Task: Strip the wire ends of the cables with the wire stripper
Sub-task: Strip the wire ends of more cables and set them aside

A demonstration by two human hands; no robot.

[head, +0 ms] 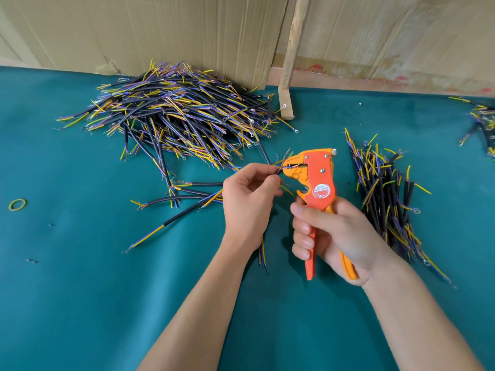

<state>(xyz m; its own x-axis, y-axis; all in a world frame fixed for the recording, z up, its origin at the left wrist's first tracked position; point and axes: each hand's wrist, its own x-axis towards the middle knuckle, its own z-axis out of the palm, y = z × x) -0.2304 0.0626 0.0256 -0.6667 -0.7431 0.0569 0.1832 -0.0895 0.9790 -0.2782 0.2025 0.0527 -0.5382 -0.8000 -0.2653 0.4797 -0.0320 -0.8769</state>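
One orange wire stripper [318, 180]; left of it one large cable heap [174, 116], right of it one smaller bundle [385, 194], and part of a third pile [482, 124] far right. One rubber band [17, 204] lies far left. Two hands.

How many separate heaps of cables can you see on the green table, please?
3: a big heap at the back left by the cardboard, a smaller heap right of the stripper, and one cut off at the right edge, so partly hidden.
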